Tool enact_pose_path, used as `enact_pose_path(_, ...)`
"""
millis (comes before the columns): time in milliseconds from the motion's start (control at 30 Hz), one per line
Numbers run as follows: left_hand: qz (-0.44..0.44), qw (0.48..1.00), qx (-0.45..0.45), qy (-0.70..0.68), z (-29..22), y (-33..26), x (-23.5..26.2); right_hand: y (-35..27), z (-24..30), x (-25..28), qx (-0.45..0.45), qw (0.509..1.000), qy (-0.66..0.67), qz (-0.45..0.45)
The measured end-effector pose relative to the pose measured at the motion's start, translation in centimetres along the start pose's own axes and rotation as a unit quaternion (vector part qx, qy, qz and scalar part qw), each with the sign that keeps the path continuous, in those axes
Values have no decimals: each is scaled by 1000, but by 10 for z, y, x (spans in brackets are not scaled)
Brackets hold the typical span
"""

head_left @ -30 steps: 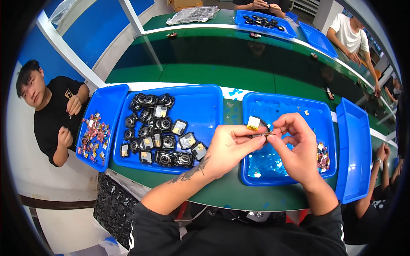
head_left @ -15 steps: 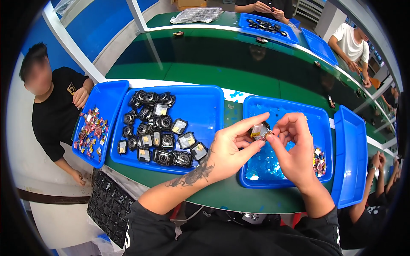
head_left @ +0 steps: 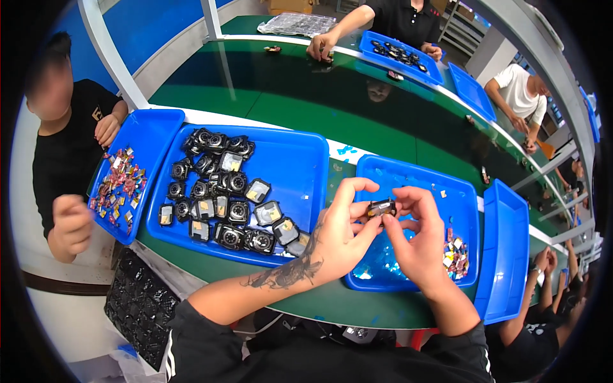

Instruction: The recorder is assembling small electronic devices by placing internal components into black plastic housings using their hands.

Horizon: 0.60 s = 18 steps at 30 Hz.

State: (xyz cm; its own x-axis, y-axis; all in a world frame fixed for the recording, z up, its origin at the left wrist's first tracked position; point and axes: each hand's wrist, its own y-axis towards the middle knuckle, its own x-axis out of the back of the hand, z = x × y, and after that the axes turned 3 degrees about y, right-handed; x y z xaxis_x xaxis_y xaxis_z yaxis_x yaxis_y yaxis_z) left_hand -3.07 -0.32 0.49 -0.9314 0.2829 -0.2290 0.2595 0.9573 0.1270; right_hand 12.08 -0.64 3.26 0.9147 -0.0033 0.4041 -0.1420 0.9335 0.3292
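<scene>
Green workbench (head_left: 357,127) ran long and glossy across the shop, with several blue plastic trays laid along its near edge and other people seated at its far side and ends. Over the shallow blue tray on the right (head_left: 460,198), strewn with scraps of clear film, the left hand (head_left: 338,239) and the right hand (head_left: 418,246) met around a small dark rectangular module with a pale face (head_left: 381,207). Thumb and forefinger of each hand pinched it from either side, the remaining fingers curled loosely, so the part was held in the air just above that tray and not resting on anything.

A second earlier the piece sat higher and further left between the fingertips, showing a yellowish flat face; half a second earlier it was turned partly over. By this moment it had been rotated so its dark edge faced up, and both hands had drawn in closer to the body. Judging by that, the part was being turned over for handling rather than set down.

To the left, the larger blue tray (head_left: 306,166) of black round-faced watch-like housings (head_left: 220,204) lay untouched in the same arrangement, and a narrow blue tray (head_left: 153,134) of small coloured bits stood beside a co-worker in a black shirt (head_left: 70,153), whose arms had shifted.
</scene>
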Motion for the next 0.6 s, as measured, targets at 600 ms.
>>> enact_pose_path(600,8,658,-446,606,-6,-15,16,187,-228,82,-240,952,-183,-57)
